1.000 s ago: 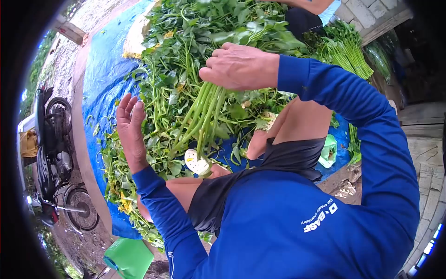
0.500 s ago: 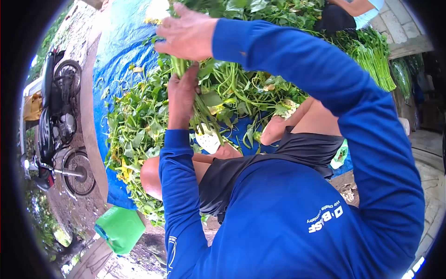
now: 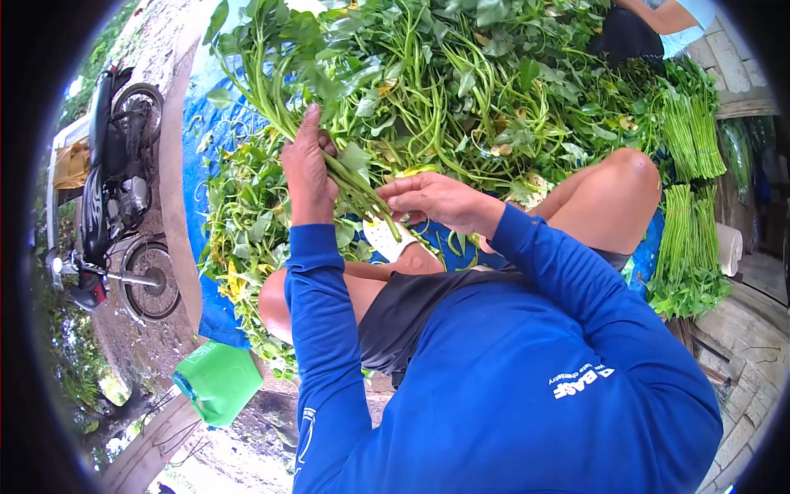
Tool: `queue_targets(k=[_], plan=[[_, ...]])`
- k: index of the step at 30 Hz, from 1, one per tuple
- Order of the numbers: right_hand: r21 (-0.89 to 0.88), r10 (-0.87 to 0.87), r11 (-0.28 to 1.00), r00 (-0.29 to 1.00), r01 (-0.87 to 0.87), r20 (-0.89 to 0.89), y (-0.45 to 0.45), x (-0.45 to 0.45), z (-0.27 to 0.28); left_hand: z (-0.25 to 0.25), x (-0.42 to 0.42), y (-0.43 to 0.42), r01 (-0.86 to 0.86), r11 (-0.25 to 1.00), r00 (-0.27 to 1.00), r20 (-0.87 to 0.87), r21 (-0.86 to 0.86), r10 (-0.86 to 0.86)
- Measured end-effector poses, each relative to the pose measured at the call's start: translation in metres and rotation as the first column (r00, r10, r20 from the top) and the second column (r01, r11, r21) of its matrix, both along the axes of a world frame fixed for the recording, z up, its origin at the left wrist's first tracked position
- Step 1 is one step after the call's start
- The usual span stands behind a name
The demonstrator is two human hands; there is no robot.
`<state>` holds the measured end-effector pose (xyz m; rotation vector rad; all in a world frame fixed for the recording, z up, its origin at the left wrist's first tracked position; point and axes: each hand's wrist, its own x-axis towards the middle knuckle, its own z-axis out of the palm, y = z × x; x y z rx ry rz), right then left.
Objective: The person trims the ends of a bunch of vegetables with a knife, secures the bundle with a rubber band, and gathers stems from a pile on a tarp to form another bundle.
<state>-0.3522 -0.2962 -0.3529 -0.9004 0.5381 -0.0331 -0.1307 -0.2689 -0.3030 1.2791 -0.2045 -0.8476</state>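
A bunch of long-stemmed leafy greens (image 3: 267, 86) is gripped in my left hand (image 3: 309, 169), fingers wrapped round the stems. Its leaves fan out toward the upper left, while the bare stem ends point down to the right. Close beside those ends is my right hand (image 3: 436, 202), its fingers loosely bent and apart, with nothing visible in them. Whether its fingertips touch the stems I cannot tell. Beneath and beyond both hands spreads a large heap of loose greens (image 3: 461, 90), with some yellow leaves among them.
A blue tarp (image 3: 222, 317) lies under the heap. Tidy bundles of greens (image 3: 683, 239) are stacked at the right. At the left stand a motorcycle (image 3: 123, 189) and a green plastic container (image 3: 222, 383). Another person's arm (image 3: 662, 16) shows at the top right.
My right hand has come down from above the bunch to beside its stem ends. My left hand still grips the bunch, whose leafy top now shows clearly.
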Motion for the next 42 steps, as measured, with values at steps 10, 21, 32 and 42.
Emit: queue_targets(k=[10, 21, 32, 42], plan=[[-0.069, 0.027, 0.998, 0.978, -0.013, 0.207, 0.01, -0.002, -0.001, -0.004, 0.004, 0.003, -0.049, 0.997, 0.986, -0.165, -0.061, 0.038], [0.168, 0.004, 0.985, 0.991, -0.026, 0.133, 0.02, 0.005, -0.002, -0.01, 0.022, 0.008, -0.267, 0.959, 0.938, -0.252, -0.093, 0.237], [-0.105, -0.191, 0.97, 0.956, 0.218, 0.222, 0.002, 0.019, -0.017, -0.024, 0.041, 0.011, -0.263, 0.962, 0.92, -0.32, -0.071, 0.228], [-0.257, -0.139, 0.954, 0.987, 0.154, 0.075, 0.015, 0.023, -0.006, -0.021, 0.034, 0.016, -0.263, 0.964, 0.929, -0.276, -0.029, 0.245]])
